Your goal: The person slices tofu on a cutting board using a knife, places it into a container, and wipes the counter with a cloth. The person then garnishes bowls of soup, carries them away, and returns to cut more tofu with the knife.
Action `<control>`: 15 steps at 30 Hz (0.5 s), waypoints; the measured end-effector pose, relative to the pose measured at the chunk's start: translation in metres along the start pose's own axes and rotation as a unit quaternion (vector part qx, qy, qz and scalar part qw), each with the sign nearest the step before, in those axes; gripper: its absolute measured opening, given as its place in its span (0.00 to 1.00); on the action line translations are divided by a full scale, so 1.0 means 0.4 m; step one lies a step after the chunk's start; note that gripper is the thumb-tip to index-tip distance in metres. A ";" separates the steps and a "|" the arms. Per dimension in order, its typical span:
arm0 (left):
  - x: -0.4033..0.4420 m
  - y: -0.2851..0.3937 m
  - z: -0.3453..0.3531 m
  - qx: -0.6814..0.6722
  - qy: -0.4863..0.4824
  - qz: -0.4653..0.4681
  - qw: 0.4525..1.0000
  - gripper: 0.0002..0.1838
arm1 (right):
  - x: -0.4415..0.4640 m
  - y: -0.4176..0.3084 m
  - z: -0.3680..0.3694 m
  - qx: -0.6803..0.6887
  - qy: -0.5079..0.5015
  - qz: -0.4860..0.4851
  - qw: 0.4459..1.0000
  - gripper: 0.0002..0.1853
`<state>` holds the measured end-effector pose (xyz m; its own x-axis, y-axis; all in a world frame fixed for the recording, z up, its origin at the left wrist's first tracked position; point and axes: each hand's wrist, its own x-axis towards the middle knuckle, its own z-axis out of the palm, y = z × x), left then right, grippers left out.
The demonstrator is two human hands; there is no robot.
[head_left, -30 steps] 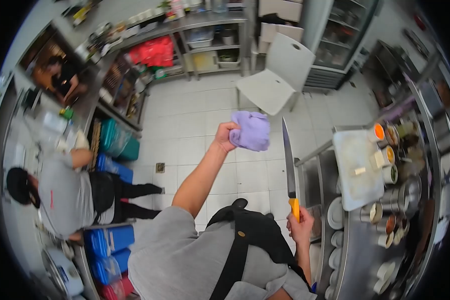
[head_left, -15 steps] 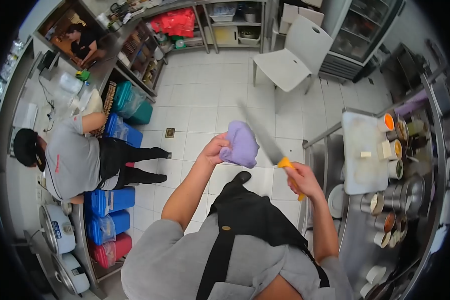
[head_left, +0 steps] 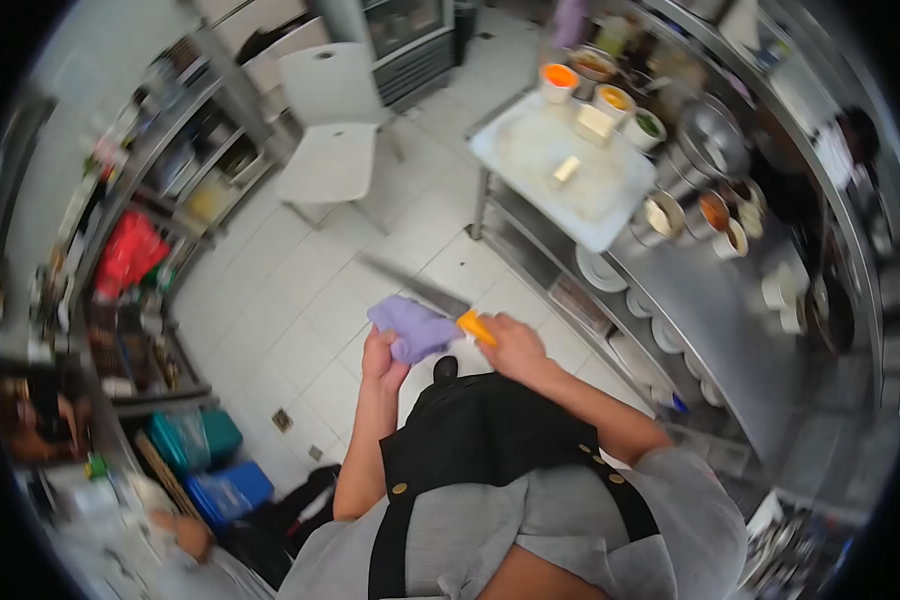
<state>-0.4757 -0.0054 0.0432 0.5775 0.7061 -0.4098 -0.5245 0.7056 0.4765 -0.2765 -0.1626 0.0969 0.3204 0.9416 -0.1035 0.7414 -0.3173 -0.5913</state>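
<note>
My left hand (head_left: 382,360) is closed round a bunched purple cloth (head_left: 413,330) in front of my apron. In my right hand (head_left: 515,348) is a large knife (head_left: 420,288) with an orange handle; its blade points up and to the left. The cloth lies against or just beside the blade near the handle; which one, I cannot tell. The far end of the blade is blurred. Ahead to the right, a white cutting board (head_left: 530,140) carries a small pale yellow block (head_left: 566,170) and a larger pale block (head_left: 595,123).
Tubs of sauce, an orange one (head_left: 558,82) among them, and metal containers line the steel counter (head_left: 710,310). A white chair (head_left: 335,130) stands on the tiled floor. At lower left are blue (head_left: 228,492) and teal bins (head_left: 192,440) and a co-worker's arm (head_left: 188,535).
My view has turned right, toward the counter with the cutting board. The purple cloth and the knife have come together, the cloth now near the handle end of the blade.
</note>
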 end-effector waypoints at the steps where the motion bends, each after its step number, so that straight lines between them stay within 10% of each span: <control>1: 0.051 0.002 -0.008 0.011 -0.021 -0.025 0.999 0.29 | -0.016 0.009 0.017 0.000 -0.038 0.016 0.999 0.21; 7: 0.243 0.051 0.203 0.119 -0.158 -0.123 0.972 0.34 | -0.292 0.155 -0.114 0.077 0.231 0.197 0.950 0.17; 12: 0.332 -0.279 0.360 0.125 -0.264 -0.450 0.844 0.38 | -0.522 0.125 -0.155 0.107 0.419 0.391 0.812 0.14; 15: 0.339 -0.534 0.569 0.222 -0.345 -0.470 0.782 0.39 | -0.597 0.118 -0.153 0.195 0.498 0.491 0.688 0.15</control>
<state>-0.1428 -0.0740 0.0630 0.8572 -0.4201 -0.2978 0.5149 0.6945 0.5025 -0.2820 -0.4093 0.1427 0.9427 -0.3103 -0.1226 -0.2733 -0.5076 -0.8171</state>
